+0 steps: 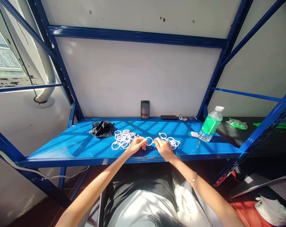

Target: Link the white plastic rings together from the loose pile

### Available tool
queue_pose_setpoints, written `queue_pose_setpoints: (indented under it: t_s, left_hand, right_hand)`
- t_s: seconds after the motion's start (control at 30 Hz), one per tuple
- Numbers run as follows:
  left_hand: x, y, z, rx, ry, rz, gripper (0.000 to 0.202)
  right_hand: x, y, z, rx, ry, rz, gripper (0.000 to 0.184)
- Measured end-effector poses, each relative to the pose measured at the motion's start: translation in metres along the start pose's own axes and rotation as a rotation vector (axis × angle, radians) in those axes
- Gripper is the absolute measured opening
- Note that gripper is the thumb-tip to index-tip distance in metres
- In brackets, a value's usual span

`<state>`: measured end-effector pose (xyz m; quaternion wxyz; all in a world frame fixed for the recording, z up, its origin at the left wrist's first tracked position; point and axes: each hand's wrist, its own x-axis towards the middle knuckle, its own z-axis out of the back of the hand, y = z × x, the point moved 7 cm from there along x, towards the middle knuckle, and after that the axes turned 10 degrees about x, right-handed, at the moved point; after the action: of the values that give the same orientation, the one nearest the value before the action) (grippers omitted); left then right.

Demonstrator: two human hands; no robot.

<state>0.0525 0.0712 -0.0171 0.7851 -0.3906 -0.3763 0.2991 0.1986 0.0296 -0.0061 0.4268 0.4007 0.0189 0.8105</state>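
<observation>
A white ring [149, 141] is held up between my two hands, just above the front part of the blue shelf. My left hand [136, 145] pinches its left side with closed fingers. On the right side, the fingertips of my right hand [164, 148] close on the same ring. A pile of white rings [123, 138] lies beside my left hand. Another, smaller group of white rings [173, 142] lies behind and to the right of my right hand, which partly hides it. Small details on the held ring are too fine to make out.
On the blue shelf [69, 143] lie a crumpled black plastic bag [102, 129] at left and a white case [194, 134] beside a water bottle [210, 124] at right. A phone [145, 109] leans at the back, near a black flat device [169, 117] and a cable [187, 118]. Blue posts frame both sides.
</observation>
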Motion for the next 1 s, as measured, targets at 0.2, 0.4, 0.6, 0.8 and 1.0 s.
queue_pose_setpoints:
  t_s: [0.2, 0.4, 0.6, 0.8, 1.0]
  left_hand:
    - [-0.002, 0.003, 0.011, 0.062, -0.181, 0.033, 0.043]
    - [-0.009, 0.000, 0.026, 0.426, -0.408, -0.009, 0.041]
    - [-0.011, -0.003, 0.033, 1.037, -0.462, -0.060, 0.033]
    - [-0.010, 0.010, 0.050, 1.213, -0.458, 0.159, 0.030]
    - [-0.011, 0.012, 0.050, 1.231, -0.483, 0.196, 0.021]
  right_hand:
    - [0.004, 0.003, 0.013, 0.014, -0.173, 0.031, 0.026]
    - [0.003, -0.016, 0.004, -0.150, -0.178, -0.092, 0.024]
    - [-0.006, -0.034, -0.014, -0.310, -0.078, -0.151, 0.032]
    - [-0.006, -0.036, -0.017, -0.299, -0.024, -0.161, 0.033]
    - [-0.004, -0.035, -0.018, -0.289, 0.007, -0.166, 0.032]
